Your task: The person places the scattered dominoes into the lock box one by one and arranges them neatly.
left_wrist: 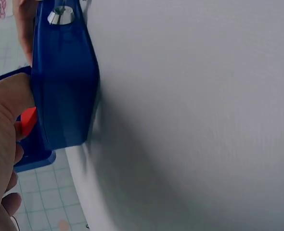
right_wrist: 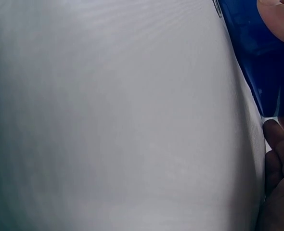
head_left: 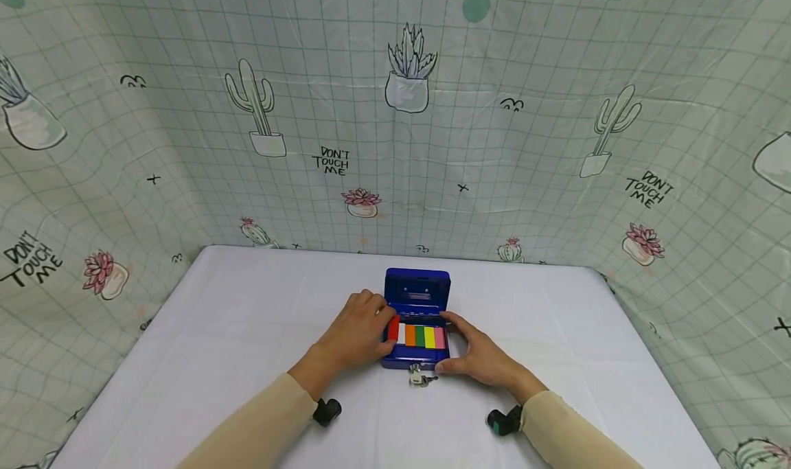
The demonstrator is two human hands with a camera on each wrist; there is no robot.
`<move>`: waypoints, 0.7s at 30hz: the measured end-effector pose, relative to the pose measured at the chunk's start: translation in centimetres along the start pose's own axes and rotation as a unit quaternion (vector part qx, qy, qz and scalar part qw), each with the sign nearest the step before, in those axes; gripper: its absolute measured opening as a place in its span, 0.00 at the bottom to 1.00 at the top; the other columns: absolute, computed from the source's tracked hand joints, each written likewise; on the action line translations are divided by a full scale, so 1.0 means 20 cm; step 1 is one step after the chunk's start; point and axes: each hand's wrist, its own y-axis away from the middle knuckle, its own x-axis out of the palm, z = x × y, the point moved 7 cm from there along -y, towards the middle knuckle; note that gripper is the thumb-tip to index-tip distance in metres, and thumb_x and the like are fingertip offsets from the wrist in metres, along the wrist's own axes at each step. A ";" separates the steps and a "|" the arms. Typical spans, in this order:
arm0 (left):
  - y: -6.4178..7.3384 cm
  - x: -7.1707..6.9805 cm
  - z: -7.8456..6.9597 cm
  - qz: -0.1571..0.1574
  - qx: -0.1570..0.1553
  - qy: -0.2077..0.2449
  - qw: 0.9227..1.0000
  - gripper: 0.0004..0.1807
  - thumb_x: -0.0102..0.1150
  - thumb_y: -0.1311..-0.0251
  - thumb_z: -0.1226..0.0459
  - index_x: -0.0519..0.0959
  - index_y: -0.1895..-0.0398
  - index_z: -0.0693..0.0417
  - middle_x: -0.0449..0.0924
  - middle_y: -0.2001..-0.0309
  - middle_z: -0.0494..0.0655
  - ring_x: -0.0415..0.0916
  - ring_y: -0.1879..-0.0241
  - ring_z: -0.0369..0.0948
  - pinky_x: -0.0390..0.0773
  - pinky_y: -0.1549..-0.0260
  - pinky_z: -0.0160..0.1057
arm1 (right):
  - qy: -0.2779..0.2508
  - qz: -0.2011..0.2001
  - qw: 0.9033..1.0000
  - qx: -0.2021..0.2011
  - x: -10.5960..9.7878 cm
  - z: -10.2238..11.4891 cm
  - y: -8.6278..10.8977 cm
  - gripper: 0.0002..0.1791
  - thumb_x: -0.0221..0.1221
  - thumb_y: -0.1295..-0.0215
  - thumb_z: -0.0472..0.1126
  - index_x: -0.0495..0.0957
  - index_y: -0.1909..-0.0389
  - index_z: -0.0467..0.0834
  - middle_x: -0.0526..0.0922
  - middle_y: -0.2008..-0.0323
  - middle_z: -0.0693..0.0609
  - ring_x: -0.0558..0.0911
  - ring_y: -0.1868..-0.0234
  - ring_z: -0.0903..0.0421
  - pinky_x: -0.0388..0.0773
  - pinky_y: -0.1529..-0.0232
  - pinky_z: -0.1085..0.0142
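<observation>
A blue cash box [head_left: 415, 363] stands on the table with its lid [head_left: 417, 283] raised. Inside lies a row of coloured blocks: white, orange, green [head_left: 419, 336], yellow and pink. At the row's left end is a red block [head_left: 393, 328], which my left hand [head_left: 358, 328] pinches between thumb and fingers. The left wrist view shows the red block [left_wrist: 28, 120] partly covered by that hand [left_wrist: 5, 125]. My right hand [head_left: 478, 352] holds the box's right side, thumb near the front corner and fingers farther back. In the right wrist view the box [right_wrist: 262, 57] shows only in part.
Keys [head_left: 423, 380] hang from the lock at the front of the box. The box rests on a white-covered table [head_left: 278, 304]. Behind the table hangs a patterned cloth [head_left: 309, 201]. A small black camera sits on each wrist.
</observation>
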 end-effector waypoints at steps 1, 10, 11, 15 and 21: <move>0.00 0.01 -0.01 0.005 -0.001 0.005 1.000 0.28 0.69 0.37 0.43 0.83 0.42 0.51 0.78 0.48 0.47 0.69 0.46 0.45 0.71 0.38 0.46 | 0.000 0.000 1.000 0.001 0.00 0.00 0.00 0.57 0.78 0.46 0.56 0.58 0.18 0.56 0.68 0.23 0.45 0.69 0.26 0.42 0.57 0.24 0.33; -0.02 0.05 -0.03 0.032 -0.027 -0.005 0.999 0.27 0.68 0.36 0.44 0.83 0.43 0.51 0.76 0.49 0.46 0.66 0.49 0.45 0.70 0.40 0.45 | 0.001 0.000 1.000 0.001 0.00 0.00 0.00 0.57 0.78 0.46 0.56 0.58 0.18 0.55 0.69 0.23 0.45 0.69 0.26 0.42 0.57 0.24 0.33; -0.03 0.05 -0.03 0.032 -0.030 -0.010 0.999 0.27 0.69 0.37 0.44 0.83 0.44 0.51 0.76 0.50 0.47 0.66 0.50 0.45 0.70 0.41 0.44 | 0.000 0.001 1.000 0.001 0.00 0.00 0.00 0.57 0.78 0.45 0.56 0.58 0.18 0.55 0.68 0.23 0.45 0.69 0.26 0.42 0.57 0.24 0.33; -0.03 0.05 -0.03 0.043 -0.051 -0.027 0.997 0.26 0.70 0.38 0.45 0.84 0.46 0.53 0.76 0.54 0.47 0.65 0.53 0.45 0.70 0.46 0.44 | -0.001 0.000 1.000 0.004 0.00 0.00 0.00 0.57 0.78 0.45 0.57 0.58 0.18 0.56 0.68 0.23 0.45 0.68 0.25 0.42 0.57 0.24 0.33; -0.05 0.06 -0.04 0.077 -0.095 -0.042 0.992 0.29 0.73 0.41 0.45 0.85 0.43 0.54 0.79 0.54 0.49 0.67 0.53 0.45 0.72 0.49 0.43 | 0.004 -0.004 1.000 0.007 0.00 0.00 0.00 0.58 0.78 0.46 0.57 0.58 0.18 0.56 0.67 0.22 0.45 0.68 0.25 0.41 0.57 0.24 0.33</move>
